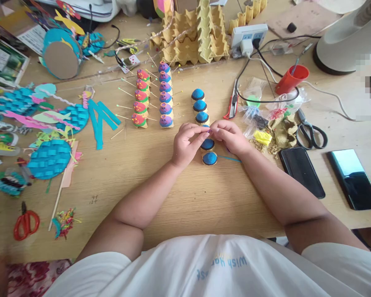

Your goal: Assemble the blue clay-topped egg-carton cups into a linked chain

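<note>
Fingertips of my left hand (pixel 188 142) and my right hand (pixel 230 135) meet in a pinch above a row of egg-carton cups topped with blue domes (pixel 198 106). Between them shows a tiny purple bit (pixel 209 131), too small to make out well. The row runs away from me, each dome with a dark band round its base, and my fingers partly hide the middle domes. A thin blue strip (pixel 230 158) lies under my right wrist. To the left stand a row of purple cups (pixel 165 97) and a row of red-and-green cups (pixel 140 96), with pins sticking out.
Right of the hands lie a red utility knife (pixel 231 103), bags of coloured clay (pixel 262 137), black scissors (pixel 311 134) and two phone-like dark slabs (pixel 302 172) (pixel 355 179). Blue woven paper crafts (pixel 49 159) and red-handled scissors (pixel 26 222) are at left. Egg trays (pixel 185 49) stand behind.
</note>
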